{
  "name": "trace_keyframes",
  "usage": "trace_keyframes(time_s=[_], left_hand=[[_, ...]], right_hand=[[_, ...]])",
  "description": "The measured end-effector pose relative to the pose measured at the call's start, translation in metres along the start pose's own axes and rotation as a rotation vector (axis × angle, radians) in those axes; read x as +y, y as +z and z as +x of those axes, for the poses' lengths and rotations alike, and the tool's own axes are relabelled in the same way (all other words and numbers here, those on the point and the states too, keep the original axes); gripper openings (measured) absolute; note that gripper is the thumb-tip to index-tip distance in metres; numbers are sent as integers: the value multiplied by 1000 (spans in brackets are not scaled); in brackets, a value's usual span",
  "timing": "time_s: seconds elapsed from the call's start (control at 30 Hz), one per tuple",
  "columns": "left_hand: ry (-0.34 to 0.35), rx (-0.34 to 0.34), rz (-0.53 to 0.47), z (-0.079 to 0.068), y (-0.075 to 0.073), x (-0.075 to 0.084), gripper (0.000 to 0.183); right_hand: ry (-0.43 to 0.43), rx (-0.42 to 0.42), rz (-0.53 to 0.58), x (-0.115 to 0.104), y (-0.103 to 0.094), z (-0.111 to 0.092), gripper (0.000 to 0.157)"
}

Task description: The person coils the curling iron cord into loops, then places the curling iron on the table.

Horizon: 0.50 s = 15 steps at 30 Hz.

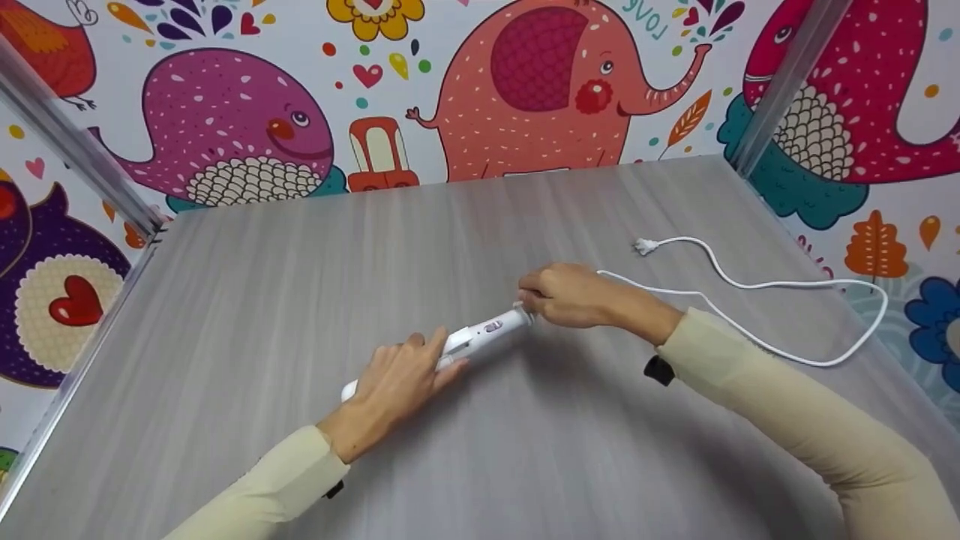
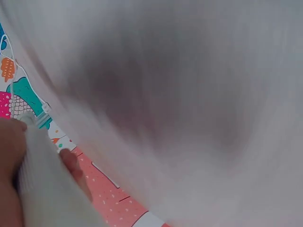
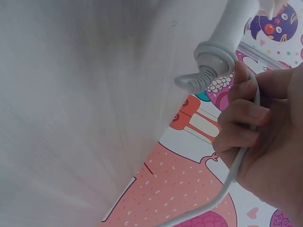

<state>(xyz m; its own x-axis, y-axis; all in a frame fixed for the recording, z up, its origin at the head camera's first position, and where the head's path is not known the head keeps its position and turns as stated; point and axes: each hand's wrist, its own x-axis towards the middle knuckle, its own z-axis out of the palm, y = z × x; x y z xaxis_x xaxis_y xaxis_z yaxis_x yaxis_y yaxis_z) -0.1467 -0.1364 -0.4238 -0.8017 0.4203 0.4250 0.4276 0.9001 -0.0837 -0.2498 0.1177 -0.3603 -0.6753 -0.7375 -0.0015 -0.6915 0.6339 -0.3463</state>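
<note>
A white curling iron [image 1: 491,328] lies slantwise over the middle of the table, its buttons facing up. My left hand [image 1: 397,375] grips it around the middle, by the lever. In the left wrist view the iron's white body [image 2: 52,184] runs between the thumb and fingers. At the cord end is my right hand [image 1: 574,296], fingers curled around the white power cord [image 3: 236,163]. In the right wrist view the ribbed cord sleeve [image 3: 201,80] bends out of the handle's end, and a fingertip is right at the handle's collar.
The cord loops over the right side of the table [image 1: 300,300] and ends in a white plug [image 1: 645,246]. Metal posts [image 1: 787,82] stand at the table's back corners. Cartoon-printed walls [image 1: 420,82] close off the back and sides.
</note>
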Motion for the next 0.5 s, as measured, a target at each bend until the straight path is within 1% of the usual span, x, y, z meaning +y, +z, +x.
trace_keyframes(time_s=[0.1, 0.27, 0.4, 0.5], left_hand=[[-40, -19, -15, 1, 1, 3, 40], [-113, -64, -108, 4, 2, 5, 39], [-166, -57, -166, 4, 1, 2, 38], [-202, -58, -212, 4, -1, 0, 38]], right_hand=[[19, 16, 27, 0, 0, -1, 24], [40, 40, 84, 2, 1, -4, 24], [46, 38, 170, 2, 1, -7, 23], [70, 14, 252, 2, -2, -9, 24]])
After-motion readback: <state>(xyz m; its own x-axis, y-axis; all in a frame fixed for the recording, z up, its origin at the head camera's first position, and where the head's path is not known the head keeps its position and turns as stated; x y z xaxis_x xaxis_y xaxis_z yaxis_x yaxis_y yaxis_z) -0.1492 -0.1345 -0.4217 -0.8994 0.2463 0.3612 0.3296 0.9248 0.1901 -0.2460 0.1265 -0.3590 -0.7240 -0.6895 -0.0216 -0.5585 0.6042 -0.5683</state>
